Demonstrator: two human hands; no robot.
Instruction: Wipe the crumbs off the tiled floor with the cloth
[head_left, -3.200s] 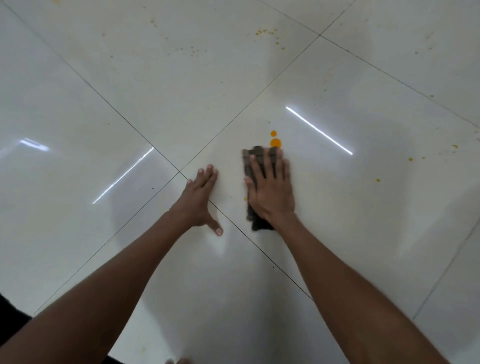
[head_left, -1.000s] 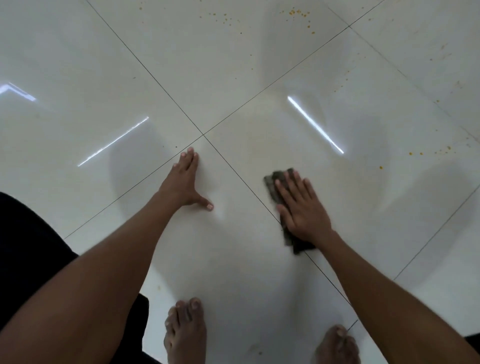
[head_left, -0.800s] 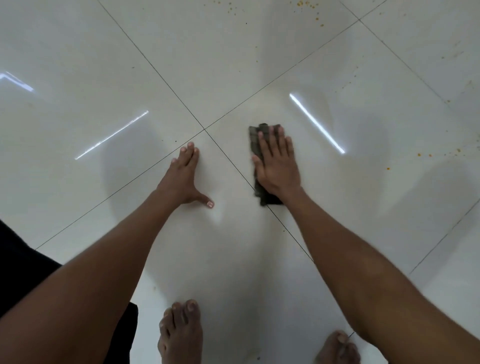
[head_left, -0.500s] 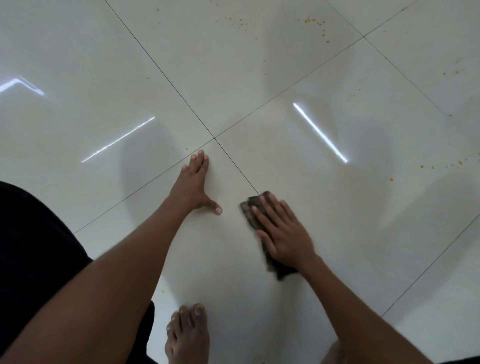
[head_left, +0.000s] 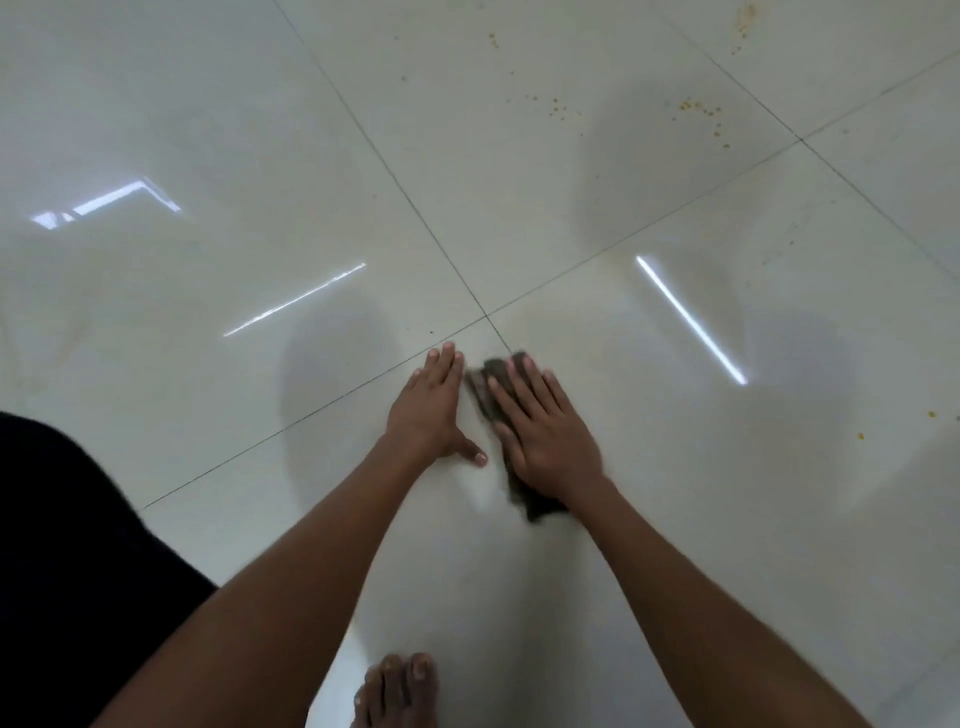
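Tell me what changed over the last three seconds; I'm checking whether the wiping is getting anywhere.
The right hand swept the cloth back and forth and now presses it close beside the left hand. The two orange spots formerly ahead of the cloth are gone. The left hand stayed flat on the floor; crumbs farther out remain.

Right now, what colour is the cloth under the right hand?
Dark grey-brown cloth, seen in the head view.

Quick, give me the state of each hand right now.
Left hand: open, flat on the tiled floor, holding nothing.
Right hand: open, fingers straight, pressing the cloth onto the floor.
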